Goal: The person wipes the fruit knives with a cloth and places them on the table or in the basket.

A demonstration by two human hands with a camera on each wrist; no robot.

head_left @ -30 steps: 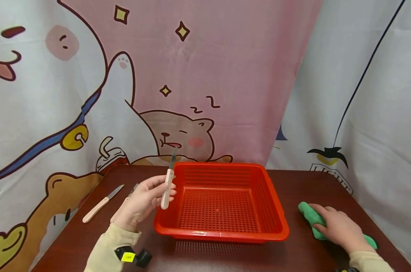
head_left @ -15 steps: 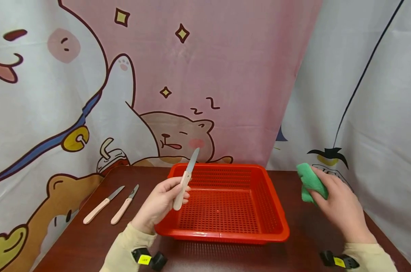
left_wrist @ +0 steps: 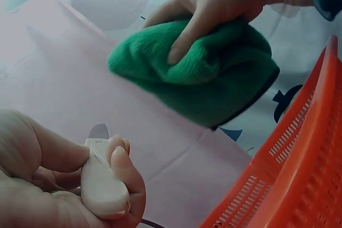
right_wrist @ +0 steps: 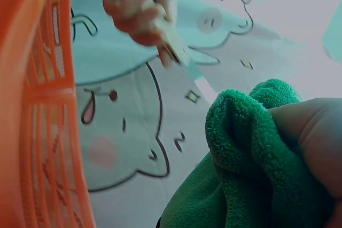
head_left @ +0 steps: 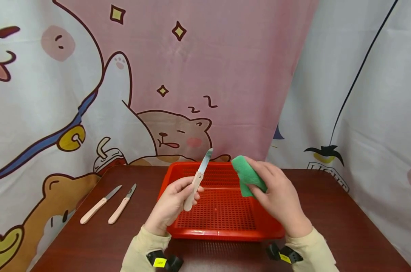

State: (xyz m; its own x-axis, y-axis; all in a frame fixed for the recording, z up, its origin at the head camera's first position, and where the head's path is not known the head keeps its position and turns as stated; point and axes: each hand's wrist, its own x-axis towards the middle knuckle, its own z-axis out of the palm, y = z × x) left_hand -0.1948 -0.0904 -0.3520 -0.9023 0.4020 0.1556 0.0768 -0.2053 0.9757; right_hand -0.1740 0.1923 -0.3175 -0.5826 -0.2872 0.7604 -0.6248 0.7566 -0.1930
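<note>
My left hand (head_left: 173,202) grips a knife (head_left: 193,190) by its pale handle, blade pointing up and to the right, above the left part of the red basket (head_left: 226,233). To its right, my right hand (head_left: 280,192) pinches a folded green cloth (head_left: 247,175) over the basket's right side. In the head view a gap separates cloth and blade. The left wrist view shows the knife's handle end (left_wrist: 104,190) between thumb and fingers. In the right wrist view the blade (right_wrist: 200,84) points toward the bunched cloth (right_wrist: 240,158); whether they touch I cannot tell.
Two more knives with pale handles lie on the dark table at the left: an outer knife (head_left: 96,209) and an inner knife (head_left: 121,209). A printed curtain (head_left: 239,75) hangs behind the table (head_left: 338,226).
My right hand has lifted the green cloth off the table and carried it left over the basket. My left hand has moved right with the knife, uncovering the inner knife on the table.
</note>
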